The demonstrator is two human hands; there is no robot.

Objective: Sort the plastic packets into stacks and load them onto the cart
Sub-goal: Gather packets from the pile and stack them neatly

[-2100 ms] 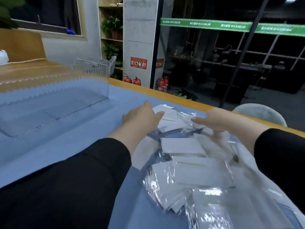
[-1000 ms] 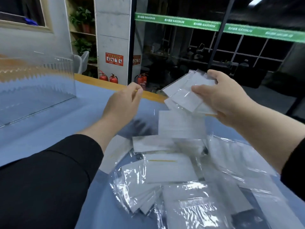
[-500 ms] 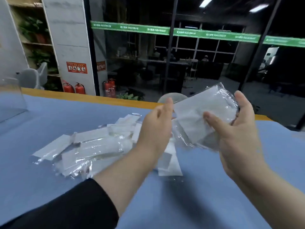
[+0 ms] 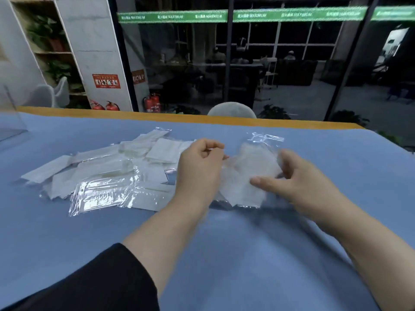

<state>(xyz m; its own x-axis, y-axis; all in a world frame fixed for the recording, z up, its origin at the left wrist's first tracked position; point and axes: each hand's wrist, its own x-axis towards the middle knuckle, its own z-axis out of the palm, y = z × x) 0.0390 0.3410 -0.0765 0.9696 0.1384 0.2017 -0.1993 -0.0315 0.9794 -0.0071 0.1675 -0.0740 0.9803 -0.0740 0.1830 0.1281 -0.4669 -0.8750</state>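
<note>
Reading "MAXIMUM" point(image 4: 256, 15) above packets point(image 4: 94, 176)

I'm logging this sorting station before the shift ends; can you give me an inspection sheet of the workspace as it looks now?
Surface: blue table cover with a wooden far edge.
Job's things: loose pile of plastic packets, unsorted; a small bunch of packets held between the hands. No cart in view.
Clutter: clear acrylic box at the far left edge.
Hands: left hand curled at the bunch's edge; right hand grips the bunch; blurred.
Cables: nothing seen.
Surroundings: chair back, fire extinguishers, plant shelf, glass wall.
</note>
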